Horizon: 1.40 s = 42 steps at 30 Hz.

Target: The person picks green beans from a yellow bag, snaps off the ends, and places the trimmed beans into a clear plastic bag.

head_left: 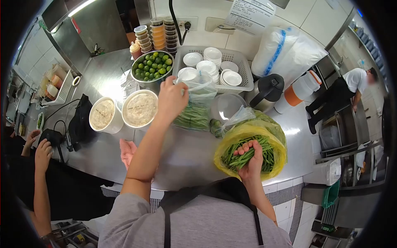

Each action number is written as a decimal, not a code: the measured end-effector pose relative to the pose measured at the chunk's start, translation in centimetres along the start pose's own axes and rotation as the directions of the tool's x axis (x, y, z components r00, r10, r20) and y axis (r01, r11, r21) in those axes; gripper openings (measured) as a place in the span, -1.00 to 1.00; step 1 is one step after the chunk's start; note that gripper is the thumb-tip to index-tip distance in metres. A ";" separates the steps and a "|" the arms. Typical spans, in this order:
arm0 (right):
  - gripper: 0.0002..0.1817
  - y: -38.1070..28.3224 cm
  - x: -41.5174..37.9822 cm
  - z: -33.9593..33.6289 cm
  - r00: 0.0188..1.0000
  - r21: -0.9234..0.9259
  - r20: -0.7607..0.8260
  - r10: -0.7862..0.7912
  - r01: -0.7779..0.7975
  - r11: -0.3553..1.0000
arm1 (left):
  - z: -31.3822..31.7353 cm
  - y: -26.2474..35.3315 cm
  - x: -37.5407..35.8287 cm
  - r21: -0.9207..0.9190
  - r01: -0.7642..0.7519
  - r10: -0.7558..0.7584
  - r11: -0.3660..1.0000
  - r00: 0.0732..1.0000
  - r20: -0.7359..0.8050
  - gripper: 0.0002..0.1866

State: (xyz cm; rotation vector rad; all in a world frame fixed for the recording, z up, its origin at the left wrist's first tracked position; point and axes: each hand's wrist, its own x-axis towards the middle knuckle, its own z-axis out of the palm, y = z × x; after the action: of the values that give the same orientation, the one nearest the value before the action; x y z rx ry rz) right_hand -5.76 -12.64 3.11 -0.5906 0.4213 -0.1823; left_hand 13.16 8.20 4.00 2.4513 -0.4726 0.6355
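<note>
My right hand point(250, 162) is wrapped round a bunch of green beans point(245, 156) inside the mouth of a yellow plastic bag point(282, 144). More cut beans fill that bag around my fingers. To the left, my left hand point(171, 98) has its fingers closed at the upper edge of a clear plastic bag point(201, 91). Green beans point(192, 117) lie in the lower part of the clear bag, which rests on the steel counter. Between the two bags sits a round clear plastic lid or container point(226, 106), partly covered by another clear bag point(239, 120).
Behind the bags stand a bowl of limes point(153, 66), a grey basket point(247, 78) of small white dishes and a thermal jug point(266, 91). Two lidded tubs point(106, 115) and a pink cloth point(128, 153) are at left. Another person's hand point(43, 155) is at far left; a person point(351, 87) stands far right.
</note>
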 end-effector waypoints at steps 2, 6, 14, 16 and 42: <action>-0.76 0.2 -0.2 -0.1 1.000 -0.028 0.008 -0.005 0.005 1.000 | 0.4 -0.8 1.4 0.045 0.030 -0.031 0.999 0.999 0.024 -0.86; -0.80 0.2 -0.8 0.1 1.000 -0.070 0.025 0.011 -0.009 0.997 | 0.2 -0.7 2.2 0.039 0.224 -0.225 0.974 0.922 0.316 -0.85; -0.91 -0.7 -0.5 3.1 0.977 -0.168 0.170 -0.126 0.154 0.974 | -4.4 3.3 -1.1 -0.186 -0.089 0.125 0.979 0.973 0.194 -0.63; -0.92 -0.7 0.5 5.1 0.955 -0.118 0.215 -0.203 0.231 0.966 | -5.4 4.0 -2.1 -0.248 -0.111 0.166 0.962 0.963 0.212 -0.52; -0.79 2.9 8.8 12.5 0.630 -0.349 0.535 0.563 0.772 -0.531 | -6.2 3.2 -4.9 -0.418 0.124 -0.025 0.900 0.972 0.234 -0.47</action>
State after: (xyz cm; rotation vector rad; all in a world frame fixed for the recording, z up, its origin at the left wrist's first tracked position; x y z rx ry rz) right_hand 7.69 -6.55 7.92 -2.8397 -0.8367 0.2799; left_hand 5.57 10.29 7.25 2.1077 -0.5382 0.1899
